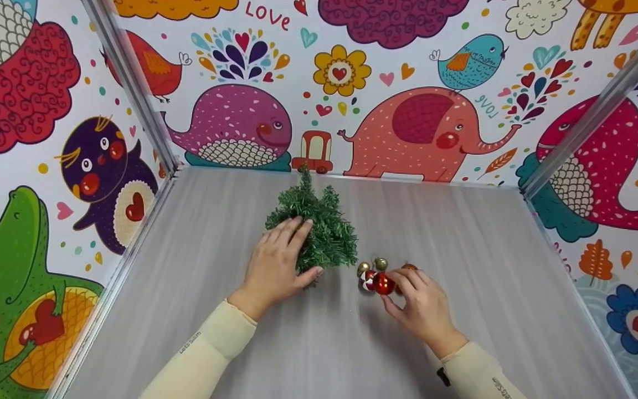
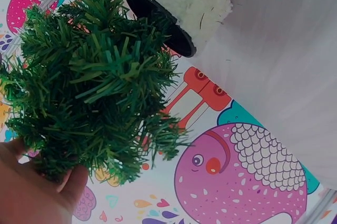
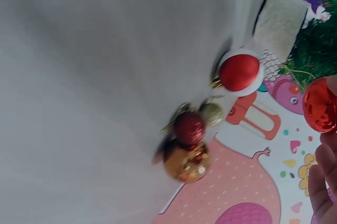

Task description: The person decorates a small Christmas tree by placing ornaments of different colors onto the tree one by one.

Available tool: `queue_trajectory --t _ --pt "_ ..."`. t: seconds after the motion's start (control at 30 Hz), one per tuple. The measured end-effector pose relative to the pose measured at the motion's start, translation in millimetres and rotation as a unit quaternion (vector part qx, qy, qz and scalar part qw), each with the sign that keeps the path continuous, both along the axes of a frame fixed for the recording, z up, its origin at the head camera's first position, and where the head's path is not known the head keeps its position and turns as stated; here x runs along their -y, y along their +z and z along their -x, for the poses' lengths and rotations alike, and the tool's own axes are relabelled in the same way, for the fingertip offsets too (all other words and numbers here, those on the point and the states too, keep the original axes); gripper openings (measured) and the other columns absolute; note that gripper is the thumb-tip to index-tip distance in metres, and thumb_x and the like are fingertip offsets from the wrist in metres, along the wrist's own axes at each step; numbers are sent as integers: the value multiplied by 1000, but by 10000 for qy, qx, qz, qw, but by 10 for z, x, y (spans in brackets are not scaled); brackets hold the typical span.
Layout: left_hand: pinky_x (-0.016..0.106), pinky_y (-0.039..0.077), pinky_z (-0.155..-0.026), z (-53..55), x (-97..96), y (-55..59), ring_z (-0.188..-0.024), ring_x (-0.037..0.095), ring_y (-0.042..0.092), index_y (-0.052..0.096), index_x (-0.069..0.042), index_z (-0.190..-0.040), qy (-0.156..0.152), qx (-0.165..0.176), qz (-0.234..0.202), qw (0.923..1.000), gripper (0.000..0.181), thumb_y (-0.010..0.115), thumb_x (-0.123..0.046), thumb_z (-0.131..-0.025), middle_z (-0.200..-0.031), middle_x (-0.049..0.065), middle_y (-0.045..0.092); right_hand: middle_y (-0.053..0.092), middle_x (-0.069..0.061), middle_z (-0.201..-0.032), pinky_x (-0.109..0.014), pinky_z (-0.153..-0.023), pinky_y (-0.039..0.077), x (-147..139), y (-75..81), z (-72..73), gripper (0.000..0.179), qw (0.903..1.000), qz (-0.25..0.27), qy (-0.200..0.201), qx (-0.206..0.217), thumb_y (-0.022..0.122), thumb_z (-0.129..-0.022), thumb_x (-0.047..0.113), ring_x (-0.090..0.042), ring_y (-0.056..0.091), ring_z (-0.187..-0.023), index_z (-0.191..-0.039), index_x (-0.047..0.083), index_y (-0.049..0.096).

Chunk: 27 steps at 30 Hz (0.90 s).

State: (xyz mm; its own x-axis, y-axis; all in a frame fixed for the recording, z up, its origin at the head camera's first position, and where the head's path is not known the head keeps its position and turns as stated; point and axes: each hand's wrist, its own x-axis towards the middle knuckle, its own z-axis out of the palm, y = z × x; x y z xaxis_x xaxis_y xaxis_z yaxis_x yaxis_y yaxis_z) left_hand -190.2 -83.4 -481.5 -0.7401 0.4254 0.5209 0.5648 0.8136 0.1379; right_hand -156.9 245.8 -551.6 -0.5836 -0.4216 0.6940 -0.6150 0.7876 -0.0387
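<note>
- Head view, step: by my judgement, one ornament is taken up while the green tree (image 1: 327, 235) is steadied. The next move calls for a free hanging loop and a branch tip within reach.
- Head view, right hand (image 1: 427, 310): thumb and fingers narrow, pinching the shiny red bauble (image 1: 384, 284), which sits at the fingertips, right of the tree and toward its near side.
- Head view, left hand (image 1: 277, 257): fingers wide and fairly straight, resting against the tree's left and near branches.
- Head view, remainder on the tabletop (image 1: 214, 221): red-and-white ball (image 1: 367, 281) left of the bauble; small gold ball (image 1: 381, 263) just beyond; amber ball (image 1: 409, 267) partly behind my right fingers.
- Left wrist view: greenery between my thumb and fingers; how firmly they press, I cannot tell. White pot (image 2: 195, 8) with black rim, at the foot of the branches.
- Right wrist view: bauble against my fingers, its thin gold loop (image 3: 299, 71) showing on the tree side, apparently free. Dark red glitter ball (image 3: 189, 128) touching the amber one; red-and-white ball apart from them, nearer the pot.
</note>
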Motion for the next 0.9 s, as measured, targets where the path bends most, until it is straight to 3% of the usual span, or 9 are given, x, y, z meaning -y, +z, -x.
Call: queue_trajectory --t 0.33,0.67,0.9 --pt "53 39 -106 -3 -3 5 -133 36 45 40 -11 -152 -2 60 -4 10000 89 71 -57 -83 -147 16 47 67 3 -112 -35 -71 55 288 118 -25 50 9977 479 482 -63 83 -72 29 -16 62 -91 -116 11 70" --pt "52 39 -105 -20 -3 15 -132 35 46 40 -11 -152 49 -69 -15 10000 88 68 -60 -84 -147 15 48 67 -2 -118 -37 -81 55 557 219 -14 53 9877 1184 1013 -122 84 -72 24 -19 64 -102 -121 10 68" --pt "52 39 -105 -13 -15 12 -131 36 48 43 -9 -150 -30 -185 -146 9997 89 75 -55 -80 -145 17 49 66 -2 -119 -37 -80 55 643 250 -5 54 9845 1336 1128 -146 85 -72 23 -20 65 -100 -122 10 68"
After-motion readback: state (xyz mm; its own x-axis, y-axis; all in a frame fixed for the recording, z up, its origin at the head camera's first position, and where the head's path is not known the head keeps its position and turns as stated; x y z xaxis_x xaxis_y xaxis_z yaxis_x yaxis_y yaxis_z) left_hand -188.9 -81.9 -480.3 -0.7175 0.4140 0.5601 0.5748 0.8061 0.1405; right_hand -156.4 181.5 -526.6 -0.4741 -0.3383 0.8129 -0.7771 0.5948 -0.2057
